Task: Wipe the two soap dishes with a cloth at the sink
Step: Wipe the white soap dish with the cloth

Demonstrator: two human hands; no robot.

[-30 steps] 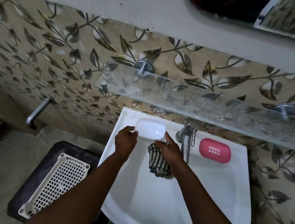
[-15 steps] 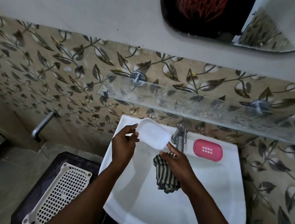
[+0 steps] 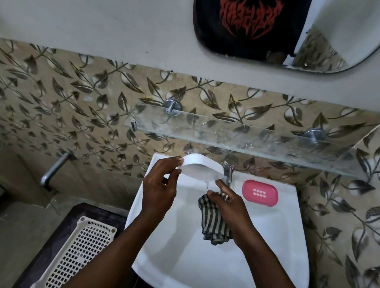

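Left hand [image 3: 157, 187] has thumb and fingertips pinched on the left end of the white soap dish [image 3: 202, 168], lifting it tilted above the sink [image 3: 196, 270], with the other fingers loosely curled and a thin dribble of water falling from the dish's lower right edge. At four o'clock from that dish, the right hand [image 3: 231, 207] is closed around a bunched striped cloth [image 3: 214, 224], which hangs down over the basin. The tap [image 3: 228, 172] stands just at twelve o'clock of the right hand. At three o'clock from the tap, the pink soap dish [image 3: 260, 193] sits flat on the sink's back ledge, apart from both hands. A glass shelf [image 3: 242, 137] runs across the wall at twelve o'clock, above the sink.
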